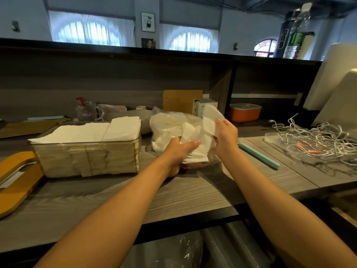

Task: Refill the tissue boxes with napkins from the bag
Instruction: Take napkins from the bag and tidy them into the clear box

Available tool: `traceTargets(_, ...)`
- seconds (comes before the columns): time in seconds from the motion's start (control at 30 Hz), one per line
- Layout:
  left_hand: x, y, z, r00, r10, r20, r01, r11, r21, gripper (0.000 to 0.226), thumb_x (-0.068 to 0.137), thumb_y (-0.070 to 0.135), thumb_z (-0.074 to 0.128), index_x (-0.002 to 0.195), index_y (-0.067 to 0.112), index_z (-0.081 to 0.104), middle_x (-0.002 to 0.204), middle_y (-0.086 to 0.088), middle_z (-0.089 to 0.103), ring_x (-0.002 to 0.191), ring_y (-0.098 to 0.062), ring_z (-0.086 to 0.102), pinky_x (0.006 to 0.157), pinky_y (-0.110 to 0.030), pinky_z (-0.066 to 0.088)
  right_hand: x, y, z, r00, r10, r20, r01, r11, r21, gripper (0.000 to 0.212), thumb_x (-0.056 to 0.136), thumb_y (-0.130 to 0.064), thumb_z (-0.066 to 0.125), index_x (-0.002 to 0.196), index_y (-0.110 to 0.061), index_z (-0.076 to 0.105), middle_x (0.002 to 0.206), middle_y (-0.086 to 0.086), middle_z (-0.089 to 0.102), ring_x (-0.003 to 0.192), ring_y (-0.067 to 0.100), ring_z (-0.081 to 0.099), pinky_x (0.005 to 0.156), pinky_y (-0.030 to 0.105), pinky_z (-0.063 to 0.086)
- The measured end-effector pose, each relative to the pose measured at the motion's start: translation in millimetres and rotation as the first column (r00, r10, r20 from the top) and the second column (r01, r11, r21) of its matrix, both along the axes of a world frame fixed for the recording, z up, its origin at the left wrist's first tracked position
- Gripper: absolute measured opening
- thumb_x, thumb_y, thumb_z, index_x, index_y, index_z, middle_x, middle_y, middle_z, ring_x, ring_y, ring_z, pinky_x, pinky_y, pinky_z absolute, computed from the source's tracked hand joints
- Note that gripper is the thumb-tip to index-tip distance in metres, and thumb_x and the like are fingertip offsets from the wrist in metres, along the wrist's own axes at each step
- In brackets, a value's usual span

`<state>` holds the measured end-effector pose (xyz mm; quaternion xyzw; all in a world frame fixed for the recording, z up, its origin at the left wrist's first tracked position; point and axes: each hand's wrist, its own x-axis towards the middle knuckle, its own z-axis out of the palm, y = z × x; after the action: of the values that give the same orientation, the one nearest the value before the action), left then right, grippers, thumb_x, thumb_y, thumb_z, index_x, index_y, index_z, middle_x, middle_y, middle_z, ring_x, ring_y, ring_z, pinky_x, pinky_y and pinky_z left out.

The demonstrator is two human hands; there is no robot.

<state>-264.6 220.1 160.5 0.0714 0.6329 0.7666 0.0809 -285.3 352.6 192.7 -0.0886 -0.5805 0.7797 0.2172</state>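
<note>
A clear plastic bag point(166, 124) of white napkins lies at the middle of the counter. My left hand point(180, 151) grips a bunch of napkins point(195, 153) at the bag's near end, thumb across the top. My right hand point(226, 132) pinches a single napkin point(209, 117) that stands up out of the bunch. To the left stands an open clear tissue box point(87, 159), packed with napkins, and more napkins point(85, 132) lie spread over its top. Its yellow lid point(17, 180) lies flat at the far left.
An orange tissue box point(244, 112) with a white lid sits on the shelf at the back right. A tangle of white cables point(316, 140) covers the right side. A teal stick point(258, 154) lies right of my hands. A glass jar point(86, 112) and a wooden board point(182, 100) stand behind.
</note>
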Motion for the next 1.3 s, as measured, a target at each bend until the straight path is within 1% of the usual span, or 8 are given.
traceTargets(0.17,-2.6,-7.9,9.3,0.975,0.104,0.196,-0.159,0.944,0.291,0.029,0.096,0.015,0.064,0.123,0.006,0.058,0.106,-0.014,0.071,0.077,-0.025,0.072,0.05,-0.032,0.058,0.7,19.1,8.5,0.985,0.126,-0.115,-0.158,0.926,-0.342,0.012,0.095,-0.019,0.062,0.106,-0.017,0.059,0.106,0.004,0.057,0.102,0.023,0.057,0.074,0.033,0.055)
traceTargets(0.27,-5.6,-13.8,11.9,0.963,0.143,0.23,-0.218,0.913,0.346,0.033,0.098,0.024,0.061,0.127,0.009,0.057,0.114,-0.015,0.069,0.084,-0.025,0.072,0.053,-0.032,0.059,3.8,8.5,8.8,0.929,0.338,-0.154,-0.364,0.909,-0.201,0.01,0.092,-0.016,0.064,0.102,-0.016,0.064,0.102,0.006,0.062,0.094,0.02,0.061,0.074,0.029,0.055)
traceTargets(0.4,-2.4,-12.9,14.7,0.965,0.159,0.208,-0.228,0.901,0.368,0.031,0.103,0.036,0.05,0.122,0.013,0.058,0.108,-0.012,0.069,0.088,-0.025,0.07,0.057,-0.035,0.062,-3.8,-2.1,-1.5,0.921,0.387,0.051,-0.387,0.922,-0.008,0.019,0.091,-0.011,0.066,0.109,-0.005,0.066,0.106,0.013,0.068,0.095,0.026,0.066,0.081,0.038,0.055)
traceTargets(0.5,-3.1,-11.2,14.1,0.97,0.188,0.156,-0.227,0.929,0.294,0.025,0.104,0.037,0.046,0.113,0.017,0.058,0.104,-0.009,0.069,0.089,-0.025,0.069,0.065,-0.039,0.062,-6.9,3.6,-3.5,0.906,0.402,0.134,-0.393,0.915,-0.088,0.037,0.093,-0.022,0.065,0.126,-0.007,0.059,0.125,0.014,0.063,0.113,0.031,0.062,0.094,0.045,0.05)
traceTargets(0.7,0.0,-6.2,11.5,0.965,0.243,-0.094,-0.245,0.969,-0.008,0.022,0.106,0.033,0.04,0.101,0.024,0.059,0.106,-0.005,0.07,0.096,-0.022,0.067,0.087,-0.044,0.058,-3.9,8.9,-2.6,0.857,0.514,0.036,-0.484,0.827,-0.288,0.036,0.101,-0.023,0.05,0.131,-0.005,0.052,0.108,0.011,0.067,0.08,0.018,0.068,0.057,0.028,0.056)
traceTargets(0.9,2.7,0.2,6.7,0.946,0.124,-0.298,-0.189,0.962,-0.199,0.037,0.107,0.03,0.038,0.142,0.025,0.049,0.122,0.006,0.058,0.114,-0.014,0.055,0.101,-0.034,0.045,-6.4,1.1,-8.6,0.817,0.57,0.094,-0.556,0.82,-0.138,0.032,0.095,-0.026,0.06,0.122,-0.008,0.059,0.112,0.017,0.068,0.099,0.027,0.068,0.086,0.04,0.055)
traceTargets(1.17,-6.5,-8.0,10.2,0.964,0.26,0.064,-0.267,0.938,0.219,0.034,0.107,0.031,0.04,0.133,0.014,0.053,0.113,-0.009,0.069,0.095,-0.025,0.07,0.081,-0.043,0.059,-15.8,18.2,-8.1,0.939,0.344,-0.017,-0.343,0.93,-0.133,0.045,0.081,-0.028,0.076,0.121,-0.013,0.062,0.13,0.016,0.06,0.117,0.037,0.059,0.1,0.055,0.048)
traceTargets(1.3,-0.3,-11.9,14.8,0.973,0.172,0.153,-0.212,0.928,0.305,0.02,0.105,0.033,0.047,0.108,0.016,0.057,0.089,-0.007,0.071,0.08,-0.025,0.069,0.081,-0.045,0.058,-11.0,17.9,-0.2,0.881,0.448,-0.153,-0.465,0.879,-0.103,0.044,0.09,-0.029,0.068,0.13,-0.017,0.057,0.135,0.016,0.054,0.12,0.034,0.055,0.091,0.046,0.055)
